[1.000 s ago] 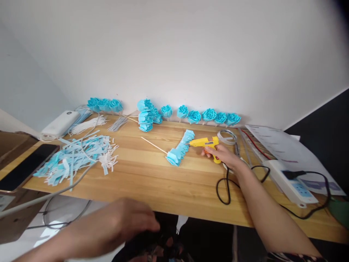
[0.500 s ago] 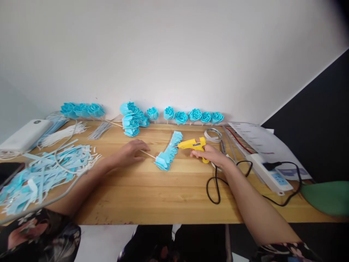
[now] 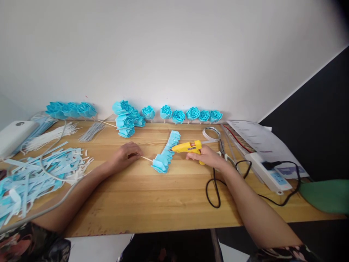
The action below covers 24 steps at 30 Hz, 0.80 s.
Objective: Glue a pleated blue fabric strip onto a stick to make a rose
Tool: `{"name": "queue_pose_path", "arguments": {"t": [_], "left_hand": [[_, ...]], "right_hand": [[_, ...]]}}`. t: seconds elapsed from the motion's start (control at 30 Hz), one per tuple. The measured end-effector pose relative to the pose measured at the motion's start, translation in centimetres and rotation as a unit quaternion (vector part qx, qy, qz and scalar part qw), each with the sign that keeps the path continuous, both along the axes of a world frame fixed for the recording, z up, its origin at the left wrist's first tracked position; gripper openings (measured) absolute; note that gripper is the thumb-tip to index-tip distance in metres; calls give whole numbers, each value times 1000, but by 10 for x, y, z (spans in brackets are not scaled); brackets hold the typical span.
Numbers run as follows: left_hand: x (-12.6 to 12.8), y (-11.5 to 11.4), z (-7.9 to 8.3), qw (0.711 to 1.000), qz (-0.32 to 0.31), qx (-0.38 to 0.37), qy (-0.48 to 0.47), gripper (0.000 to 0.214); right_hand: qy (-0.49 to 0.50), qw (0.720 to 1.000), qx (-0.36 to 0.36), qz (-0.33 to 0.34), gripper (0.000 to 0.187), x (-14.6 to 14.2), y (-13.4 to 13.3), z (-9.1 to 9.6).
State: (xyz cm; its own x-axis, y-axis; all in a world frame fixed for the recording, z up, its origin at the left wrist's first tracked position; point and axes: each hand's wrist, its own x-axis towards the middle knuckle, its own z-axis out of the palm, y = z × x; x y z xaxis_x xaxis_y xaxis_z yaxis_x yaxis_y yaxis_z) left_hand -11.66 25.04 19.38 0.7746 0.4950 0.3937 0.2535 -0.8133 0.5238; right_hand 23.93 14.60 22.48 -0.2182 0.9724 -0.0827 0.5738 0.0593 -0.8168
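My left hand (image 3: pixel 125 155) is closed on a thin wooden stick (image 3: pixel 146 158), which lies low over the table. At the stick's far end is a blue flower head (image 3: pixel 160 163). From it a scalloped blue petal strip (image 3: pixel 171 143) stretches away across the table. In my right hand (image 3: pixel 205 155) is a yellow hot glue gun (image 3: pixel 188 147), its nozzle pointing left, at or just over the strip. Whether the nozzle touches the strip I cannot tell. A black cord (image 3: pixel 214 193) lies below that hand.
Finished blue flowers (image 3: pixel 178 116) line the wall. Blue and white scraps (image 3: pixel 46 174) are heaped at left, near a white power bank (image 3: pixel 16 134) and wire bundles (image 3: pixel 92 131). At right are scissors (image 3: pixel 222 147), a tape roll (image 3: pixel 211 134), a power strip (image 3: pixel 268 173) and paper sheets (image 3: pixel 253 134).
The glue gun's nozzle has shifted left and slightly down along the petal strip. My left hand still holds the stick. The whole view has turned slightly.
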Motion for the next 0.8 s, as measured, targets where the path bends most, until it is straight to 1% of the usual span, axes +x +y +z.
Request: {"name": "queue_pose_path", "arguments": {"t": [0.13, 0.3, 0.43, 0.57, 0.8], "left_hand": [[-1, 2, -3, 1000, -17, 2, -1, 25], [-2, 2, -4, 1000, -19, 2, -4, 25], [-2, 0, -2, 1000, -27, -3, -1, 27], [-1, -2, 2, 1000, -29, 2, 3, 26], [-1, -3, 3, 1000, -25, 3, 17, 26]], "right_hand": [[-6, 1000, 5, 3, 43, -3, -1, 0], [-6, 1000, -4, 10, 43, -3, -2, 4], [0, 1000, -10, 12, 42, -4, -3, 6], [0, 1000, -17, 16, 41, -6, -3, 5], [-11, 1000, 1, 13, 36, -10, -2, 5]]}}
